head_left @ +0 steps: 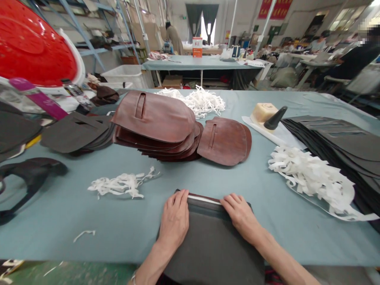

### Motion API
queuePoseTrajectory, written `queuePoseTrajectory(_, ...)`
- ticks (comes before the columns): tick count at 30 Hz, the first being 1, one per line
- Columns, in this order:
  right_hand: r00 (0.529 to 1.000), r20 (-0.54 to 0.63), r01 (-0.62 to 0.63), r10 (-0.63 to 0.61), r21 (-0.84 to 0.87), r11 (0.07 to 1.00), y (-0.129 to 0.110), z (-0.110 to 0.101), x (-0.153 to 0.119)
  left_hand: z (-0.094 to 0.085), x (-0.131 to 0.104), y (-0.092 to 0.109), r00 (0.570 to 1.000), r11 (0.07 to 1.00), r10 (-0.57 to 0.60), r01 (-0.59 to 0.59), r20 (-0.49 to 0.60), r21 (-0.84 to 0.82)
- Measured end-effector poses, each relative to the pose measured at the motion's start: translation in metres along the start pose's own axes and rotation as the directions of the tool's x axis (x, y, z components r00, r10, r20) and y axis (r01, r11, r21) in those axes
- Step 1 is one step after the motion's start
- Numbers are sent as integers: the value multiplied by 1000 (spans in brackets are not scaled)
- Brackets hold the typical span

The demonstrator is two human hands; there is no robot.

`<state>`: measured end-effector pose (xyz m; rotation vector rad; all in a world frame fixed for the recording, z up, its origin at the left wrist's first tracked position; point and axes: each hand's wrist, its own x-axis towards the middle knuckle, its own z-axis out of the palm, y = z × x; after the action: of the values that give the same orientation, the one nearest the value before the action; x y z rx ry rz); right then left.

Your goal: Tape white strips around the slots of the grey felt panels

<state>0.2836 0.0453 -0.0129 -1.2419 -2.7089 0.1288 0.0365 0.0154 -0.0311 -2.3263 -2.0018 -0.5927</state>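
Observation:
A dark grey leather piece (213, 241) hangs over the table's near edge, its far end lying on the tabletop. Along that far end runs a narrow white strip (204, 200) beside a thin brown edge. My left hand (175, 217) presses its fingers together on the left end of this edge. At the right end, my right hand (240, 213) pinches the same edge. Farther back lies a thick stack of brown leather pieces (157, 118) with slots. Beside it is a smaller pile of brown leather pieces (225, 142).
White strips lie in heaps at the right (314, 178), the back (202, 101) and left of centre (121, 184). Black scissors (32, 174) rest at the left. Dark leather pieces (341, 138), a yellowish block (263, 112) and a black cone-shaped object (276, 118) sit at the right.

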Motion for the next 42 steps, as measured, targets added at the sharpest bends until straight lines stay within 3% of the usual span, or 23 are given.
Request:
queuePoseTrajectory(3,999,-18,-38,38,-4,999,30,-7,-38,-1,0,0,1000,1000,0,0,1,-5)
queuePoseTrajectory(6,996,-30,-85,85,2,996,28,-7,-33,-1,-1,-1,1000,1000,13,-13,-17,-18)
queuePoseTrajectory(9,996,-44,-78,78,17,997,-5,2,9,3,-3,-4,999,1000,29,-29,-26,6)
queuePoseTrajectory(12,997,-75,6,-5,14,1000,-48,16,56,9,-4,-8,993,993,114,-114,-14,23)
queuePoseTrajectory(16,993,-119,10,-17,-63,998,-79,32,81,13,-3,-11,987,986,159,-157,-23,49)
queuePoseTrajectory(19,991,-122,31,-45,-119,992,-69,31,65,11,-2,-8,988,984,157,-156,-4,85)
queuePoseTrajectory(25,996,-82,-51,38,-166,985,-17,6,-14,5,0,-6,987,983,158,-159,17,92)
queuePoseTrajectory(28,993,-112,-37,18,-171,985,-1,1,-39,5,0,-4,990,986,137,-139,23,95)
queuePoseTrajectory(32,988,-154,-34,7,-173,984,2,5,-44,5,0,22,995,993,99,-101,34,63)
queuePoseTrajectory(35,989,-149,-23,-5,-186,982,1,9,-42,8,1,55,966,970,242,-240,94,-37)
queuePoseTrajectory(37,986,-165,-10,-26,-215,977,3,10,-43,11,1,68,958,964,265,-260,109,-59)
queuePoseTrajectory(42,965,-259,-21,-51,-269,963,10,13,-43,12,-3,57,986,989,150,-148,72,-27)
